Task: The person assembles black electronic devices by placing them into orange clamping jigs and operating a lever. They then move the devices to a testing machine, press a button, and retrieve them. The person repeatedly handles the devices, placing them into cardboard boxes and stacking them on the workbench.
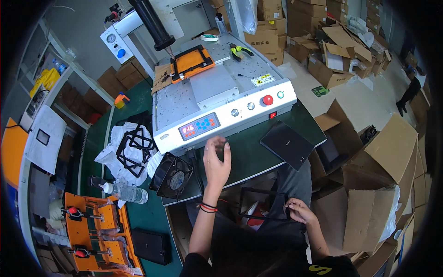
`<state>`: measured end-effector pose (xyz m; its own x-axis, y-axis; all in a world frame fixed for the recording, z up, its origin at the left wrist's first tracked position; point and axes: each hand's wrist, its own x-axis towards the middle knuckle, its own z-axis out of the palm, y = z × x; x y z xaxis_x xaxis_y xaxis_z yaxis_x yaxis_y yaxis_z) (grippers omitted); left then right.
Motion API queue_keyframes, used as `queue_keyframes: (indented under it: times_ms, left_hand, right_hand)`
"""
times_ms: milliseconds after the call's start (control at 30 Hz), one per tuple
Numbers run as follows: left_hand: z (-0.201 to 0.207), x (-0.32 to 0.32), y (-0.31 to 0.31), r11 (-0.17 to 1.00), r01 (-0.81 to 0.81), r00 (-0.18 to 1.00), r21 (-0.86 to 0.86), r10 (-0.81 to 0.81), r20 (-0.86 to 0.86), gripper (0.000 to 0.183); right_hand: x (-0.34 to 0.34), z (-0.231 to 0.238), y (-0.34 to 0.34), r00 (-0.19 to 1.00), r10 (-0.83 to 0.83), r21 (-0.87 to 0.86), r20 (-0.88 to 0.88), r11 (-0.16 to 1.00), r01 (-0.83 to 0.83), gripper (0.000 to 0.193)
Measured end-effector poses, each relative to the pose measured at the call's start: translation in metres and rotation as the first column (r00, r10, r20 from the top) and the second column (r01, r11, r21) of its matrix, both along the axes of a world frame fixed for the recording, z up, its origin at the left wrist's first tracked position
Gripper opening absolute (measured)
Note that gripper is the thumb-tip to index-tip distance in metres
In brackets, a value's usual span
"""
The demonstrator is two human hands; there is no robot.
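My right hand (300, 211) grips a thin black rectangular frame (242, 203) by its right side, low over my lap. My left hand (218, 162) is raised in front of the machine's white control panel (230, 113), nothing visible in it. Its fingers are loosely bent, with the thumb apart and the tips a little blurred. On the machine bed, an orange fixture (192, 64) sits beneath a black spindle with a thin tip (159, 39). A flat black panel (287, 143) lies at the table's right edge.
Left of my left hand stand a black cooling fan (172, 178), several black frames (134, 150) on white wrapping, and a water bottle (127, 192). Orange clamp fixtures (98, 231) and a black box (151, 246) are nearer. Open cardboard boxes (369, 217) crowd my right. Green-handled cutters (240, 51) lie on the machine.
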<state>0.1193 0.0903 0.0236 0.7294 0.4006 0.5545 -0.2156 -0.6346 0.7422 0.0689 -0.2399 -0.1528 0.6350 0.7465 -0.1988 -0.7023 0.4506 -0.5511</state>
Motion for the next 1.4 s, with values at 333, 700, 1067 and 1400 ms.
queue_keyframes:
  times_ms: [333, 700, 1067, 1400]
  left_hand:
    - [0.108, 0.091, 0.103, 0.959, -0.258, 0.965, 0.116, 0.249, 0.085, 0.036]
    - [0.115, 0.149, 0.217, 0.922, -0.213, 0.917, 0.324, 0.303, -0.26, 0.044]
    - [0.142, 0.192, 0.173, 0.838, -0.196, 0.756, 0.509, 0.46, -0.467, 0.12]
    - [0.15, 0.241, 0.146, 0.865, -0.214, 0.581, 0.455, 0.487, -0.652, 0.138]
  right_hand:
    - [0.001, -0.001, -0.007, 0.994, 0.068, -0.094, 0.08, 0.994, -0.061, 0.01]
    - [0.006, -0.004, -0.014, 0.987, 0.12, -0.075, 0.111, 0.991, -0.112, 0.011]
    - [0.008, 0.005, -0.01, 0.987, 0.117, -0.047, 0.11, 0.993, -0.112, 0.012]
    - [0.01, -0.004, -0.011, 0.988, 0.125, -0.02, 0.096, 0.992, -0.124, 0.015]
